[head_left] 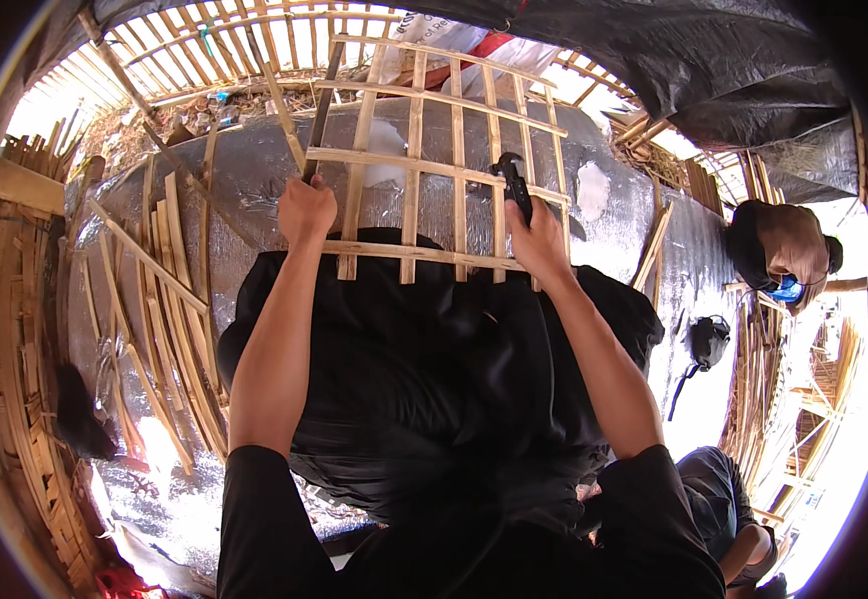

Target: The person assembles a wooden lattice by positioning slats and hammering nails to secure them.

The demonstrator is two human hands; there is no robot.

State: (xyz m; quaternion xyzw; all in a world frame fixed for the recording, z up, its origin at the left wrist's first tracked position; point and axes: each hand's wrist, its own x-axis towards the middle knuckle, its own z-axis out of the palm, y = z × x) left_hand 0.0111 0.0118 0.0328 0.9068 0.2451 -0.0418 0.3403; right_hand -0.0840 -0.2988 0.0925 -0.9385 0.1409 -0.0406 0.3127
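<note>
At the far left, loose bamboo strips (169, 290) lie fanned on the silver sheet (254, 170). Next, the left hand (306, 210) is closed around a dark rod (322, 100) at the edge of the bamboo lattice (414, 160), which rests over the person's lap. The right hand (537, 240) grips a black tool (516, 185), possibly a stapler, against the lattice. Far right, another person (783, 250) crouches.

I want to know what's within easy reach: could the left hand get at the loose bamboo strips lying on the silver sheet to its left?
Probably yes. The left hand grips a dark rod by the lattice, and the strips lie just left of it on the sheet, nothing between; it would have to let go first.
</note>
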